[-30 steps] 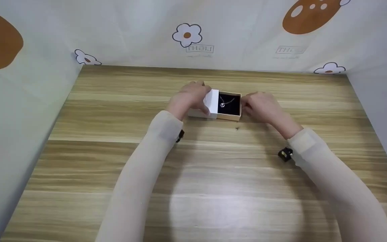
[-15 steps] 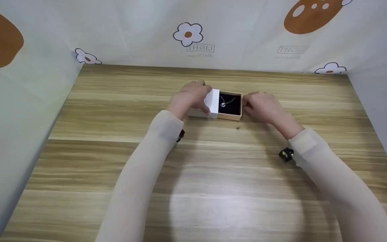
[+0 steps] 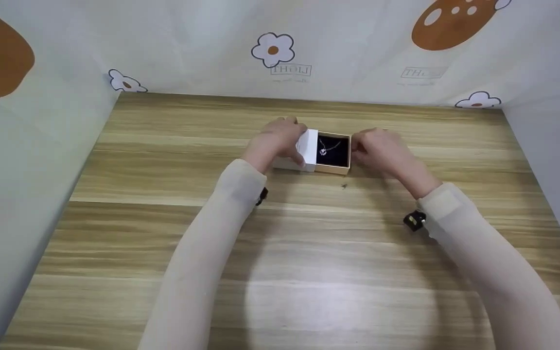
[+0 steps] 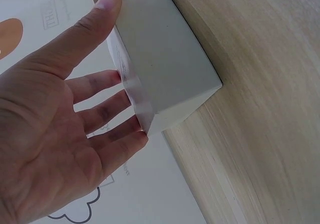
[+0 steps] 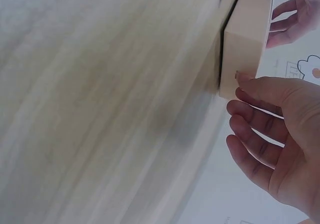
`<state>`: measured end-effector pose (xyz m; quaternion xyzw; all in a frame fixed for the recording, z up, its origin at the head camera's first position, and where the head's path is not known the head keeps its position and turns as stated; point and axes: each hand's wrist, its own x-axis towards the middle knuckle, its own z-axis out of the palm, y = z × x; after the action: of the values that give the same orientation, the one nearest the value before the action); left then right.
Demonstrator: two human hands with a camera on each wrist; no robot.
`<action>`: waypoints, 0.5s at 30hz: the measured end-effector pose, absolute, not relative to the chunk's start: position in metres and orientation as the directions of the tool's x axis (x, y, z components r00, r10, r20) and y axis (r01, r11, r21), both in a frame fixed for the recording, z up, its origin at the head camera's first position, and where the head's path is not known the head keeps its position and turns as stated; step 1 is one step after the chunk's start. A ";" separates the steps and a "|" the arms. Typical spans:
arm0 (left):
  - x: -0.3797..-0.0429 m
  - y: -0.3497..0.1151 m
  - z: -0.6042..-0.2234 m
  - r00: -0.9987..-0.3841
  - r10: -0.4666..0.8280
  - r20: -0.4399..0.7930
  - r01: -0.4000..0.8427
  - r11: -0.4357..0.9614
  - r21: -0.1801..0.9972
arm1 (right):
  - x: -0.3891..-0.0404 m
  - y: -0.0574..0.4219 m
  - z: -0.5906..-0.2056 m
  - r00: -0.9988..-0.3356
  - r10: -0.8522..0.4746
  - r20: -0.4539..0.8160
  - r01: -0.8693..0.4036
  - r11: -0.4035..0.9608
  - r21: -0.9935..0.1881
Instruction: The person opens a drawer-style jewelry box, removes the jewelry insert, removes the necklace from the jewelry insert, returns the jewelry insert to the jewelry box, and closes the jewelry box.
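A small jewelry box lies near the table's back, its white sleeve (image 3: pixel 310 149) partly off a tan inner tray (image 3: pixel 333 169). In the tray's black lining rests a silver necklace (image 3: pixel 323 151) with a round pendant. My left hand (image 3: pixel 280 138) grips the sleeve. In the left wrist view, the thumb (image 4: pixel 108 2) lies along one long edge and the fingertips (image 4: pixel 136 139) along the other side. My right hand (image 3: pixel 379 148) is at the tray's right end. Its thumb (image 5: pixel 247 82) and forefinger come together at the end face, other fingers loosely bent; a tiny brownish bit shows at the thumb tip.
A small dark speck (image 3: pixel 343 185) lies on the wood-grain table (image 3: pixel 304 272) in front of the box. A white printed sheet (image 3: pixel 348 48) stands along the back, with pale walls on both sides. Each wrist carries a small black camera (image 3: pixel 414 220).
My right hand has shifted slightly, its knuckles a little higher and its wrist turned. The left hand, sleeve, tray and necklace look unmoved apart from a small camera drift.
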<state>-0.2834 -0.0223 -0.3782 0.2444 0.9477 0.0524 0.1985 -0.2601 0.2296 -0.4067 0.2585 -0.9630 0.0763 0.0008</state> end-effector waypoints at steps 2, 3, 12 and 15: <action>-0.284 -0.022 -0.378 -0.803 0.482 -0.350 0.440 0.876 0.196 | -0.261 0.229 -0.404 -0.870 -0.492 0.034 -0.491 0.859 -0.145; -0.284 -0.022 -0.378 -0.804 0.481 -0.350 0.439 0.877 0.197 | -0.262 0.229 -0.403 -0.871 -0.490 0.032 -0.489 0.860 -0.144; -0.285 -0.023 -0.380 -0.804 0.481 -0.350 0.441 0.877 0.191 | -0.265 0.227 -0.395 -0.871 -0.488 0.055 -0.490 0.862 -0.129; -0.285 -0.023 -0.380 -0.804 0.481 -0.349 0.441 0.877 0.194 | -0.265 0.225 -0.392 -0.872 -0.487 0.058 -0.490 0.863 -0.122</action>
<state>-0.2847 -0.0226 -0.3803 0.2430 0.9483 0.0515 0.1974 -0.2651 0.2253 -0.3923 0.2530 -0.9651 0.0662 0.0125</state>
